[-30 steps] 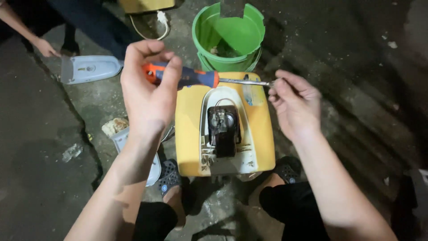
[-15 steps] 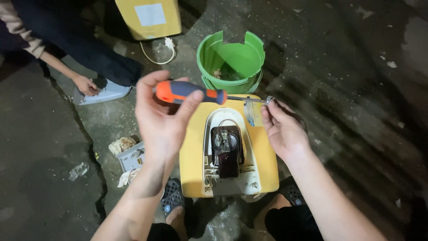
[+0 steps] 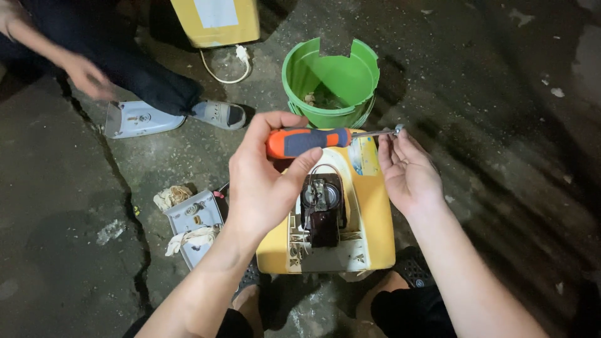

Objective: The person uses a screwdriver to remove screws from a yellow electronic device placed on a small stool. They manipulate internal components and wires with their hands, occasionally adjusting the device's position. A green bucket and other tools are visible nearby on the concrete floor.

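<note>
Hands (image 3: 269, 181) w/ screwdriver (image 3: 307, 141), tip (image 3: 397, 130) unclear

A makeshift repair spot on cracked concrete ground (image 3: 75, 263), with opened appliance casings (image 3: 350, 250) and scattered parts (image 3: 191, 222).

Glossy plastic screwdriver handle (image 3: 307, 142), shiny metal shaft (image 3: 374, 133), rough concrete floor (image 3: 501, 125).

Your screwdriver (image 3: 307, 141) has an orange handle with a blue collar and a silvery shaft. The opened appliance (image 3: 369, 231) below it is yellow with a cream inner panel and dark brown motor (image 3: 323, 209). The bucket (image 3: 330, 81) is bright green.
</note>
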